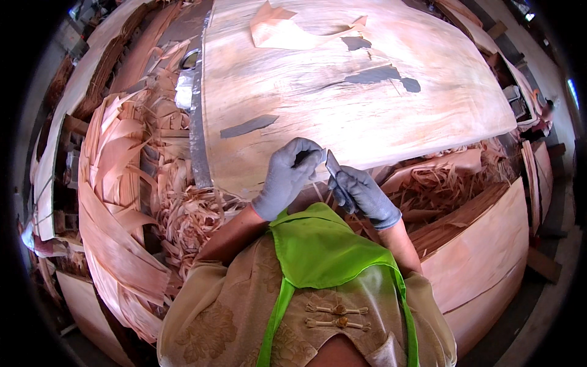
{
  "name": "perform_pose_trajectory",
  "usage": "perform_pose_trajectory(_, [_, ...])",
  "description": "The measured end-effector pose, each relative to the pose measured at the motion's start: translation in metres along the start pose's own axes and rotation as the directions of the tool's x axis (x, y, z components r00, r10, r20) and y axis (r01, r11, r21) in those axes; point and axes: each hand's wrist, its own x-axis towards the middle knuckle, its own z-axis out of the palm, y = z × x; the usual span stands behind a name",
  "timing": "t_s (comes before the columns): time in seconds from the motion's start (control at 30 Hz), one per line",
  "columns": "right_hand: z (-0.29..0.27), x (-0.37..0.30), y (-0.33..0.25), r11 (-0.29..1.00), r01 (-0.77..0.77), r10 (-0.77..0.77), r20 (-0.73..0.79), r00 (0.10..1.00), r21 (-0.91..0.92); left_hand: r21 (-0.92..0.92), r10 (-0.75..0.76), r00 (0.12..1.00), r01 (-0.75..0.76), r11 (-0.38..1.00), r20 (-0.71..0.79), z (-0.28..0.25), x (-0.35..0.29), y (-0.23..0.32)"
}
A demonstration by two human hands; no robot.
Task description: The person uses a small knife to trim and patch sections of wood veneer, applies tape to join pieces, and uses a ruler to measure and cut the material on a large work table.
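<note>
Both of my hands wear grey gloves and are raised close together above the near edge of a large pale wood veneer sheet (293, 116). My right hand (362, 194) is closed around a narrow, flat, metal-looking blade (332, 164) that points up and away. Just left of the blade, my left hand (288, 174) is pinched shut, with a small pale bit (323, 155) at its fingertips; its kind cannot be made out. A small gap shows between the hands. Dark grey openings (374, 75) with ragged edges break the sheet, and a loose veneer scrap (284, 30) lies on its far part.
Curled veneer strips (116, 202) are heaped at the left, with more shreds (195, 214) beside the sheet. On the right stands a stack of veneer sheets (477, 244), with shavings (440, 183) behind it. A white object (184, 90) sits at the sheet's left edge.
</note>
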Motion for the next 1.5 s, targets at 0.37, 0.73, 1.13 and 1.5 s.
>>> perform_pose_trajectory(0.37, [0.007, 0.004, -0.018, 0.987, -0.077, 0.066, -0.082, 0.994, -0.141, 0.110, 0.021, 0.998, -0.028, 0.994, 0.066, -0.010, 0.001, -0.001])
perform_pose_trajectory(0.73, [-0.031, -0.022, 0.039, 0.913, -0.035, -0.008, -0.104, 0.995, -0.406, 0.177, 0.067, 0.908, -0.152, 0.972, 0.413, 0.008, 0.012, -0.065])
perform_pose_trajectory(1.13, [0.001, 0.009, 0.040, 0.728, 0.112, -0.175, -0.025, 0.984, -0.676, 0.206, 0.137, 0.943, -0.206, 0.957, 0.303, -0.029, -0.017, -0.059])
perform_pose_trajectory(1.5, [-0.033, -0.022, 0.084, 0.355, 0.339, -0.236, 0.267, 0.934, -0.871, -0.053, -0.052, 0.876, 0.088, 0.995, 0.480, -0.017, -0.046, -0.045])
